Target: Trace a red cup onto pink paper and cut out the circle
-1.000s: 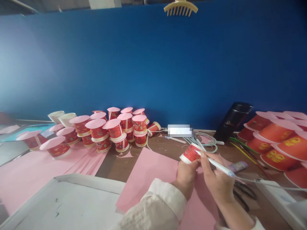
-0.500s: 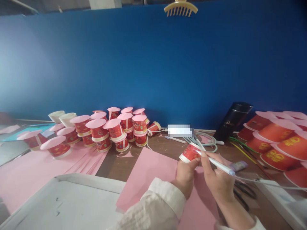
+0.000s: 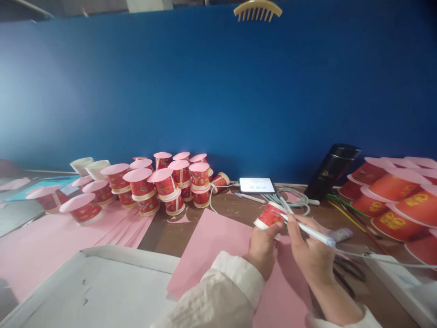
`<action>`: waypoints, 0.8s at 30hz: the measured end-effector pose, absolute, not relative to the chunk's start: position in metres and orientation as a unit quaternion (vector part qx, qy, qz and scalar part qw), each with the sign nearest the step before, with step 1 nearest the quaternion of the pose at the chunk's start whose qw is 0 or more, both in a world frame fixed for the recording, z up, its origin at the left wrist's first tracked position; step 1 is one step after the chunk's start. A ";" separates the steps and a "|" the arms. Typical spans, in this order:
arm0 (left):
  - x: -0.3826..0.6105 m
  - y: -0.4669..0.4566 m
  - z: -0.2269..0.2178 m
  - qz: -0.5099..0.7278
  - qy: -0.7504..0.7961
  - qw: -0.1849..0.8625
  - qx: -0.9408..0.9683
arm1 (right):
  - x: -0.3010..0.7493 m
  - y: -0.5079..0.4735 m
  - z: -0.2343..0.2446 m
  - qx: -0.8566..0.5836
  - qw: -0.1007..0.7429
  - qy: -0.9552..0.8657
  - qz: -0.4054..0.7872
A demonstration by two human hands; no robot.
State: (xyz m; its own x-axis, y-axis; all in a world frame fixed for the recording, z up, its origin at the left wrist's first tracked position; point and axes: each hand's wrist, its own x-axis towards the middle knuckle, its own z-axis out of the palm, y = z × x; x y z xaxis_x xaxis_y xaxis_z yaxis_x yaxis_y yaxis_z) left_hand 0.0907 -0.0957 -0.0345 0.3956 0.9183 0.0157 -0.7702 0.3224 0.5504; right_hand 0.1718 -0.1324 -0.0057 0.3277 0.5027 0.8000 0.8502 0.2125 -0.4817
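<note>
My left hand (image 3: 262,246) grips a small red paper cup (image 3: 268,215), tipped on its side with the rim toward the left. My right hand (image 3: 309,253) pinches a white pen (image 3: 311,232), its tip touching the cup. Both hands hover over a pink paper sheet (image 3: 218,246) lying on the brown table (image 3: 170,232). A cream sleeve covers my left forearm.
A pile of red cups capped with pink paper discs (image 3: 160,182) sits at the back left, larger red cups (image 3: 392,196) at the right. A phone (image 3: 256,185), white cables, a black flask (image 3: 330,171), scissors (image 3: 348,273) and a white tray (image 3: 102,287) surround the hands.
The hands and cup have barely shifted, slightly up and left. Nothing was taken or let go.
</note>
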 end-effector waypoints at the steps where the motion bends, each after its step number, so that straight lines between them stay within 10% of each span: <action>1: 0.090 -0.096 -0.034 0.527 0.155 0.800 0.242 | 0.172 -0.132 -0.006 -0.607 0.542 -0.558 -0.163; 11: 0.084 -0.097 -0.027 0.512 0.156 0.813 0.229 | 0.171 -0.133 -0.006 -0.603 0.555 -0.554 -0.144; 24: 0.082 -0.099 -0.022 0.446 0.095 0.879 0.142 | 0.196 -0.111 -0.032 -0.562 0.716 -0.382 0.162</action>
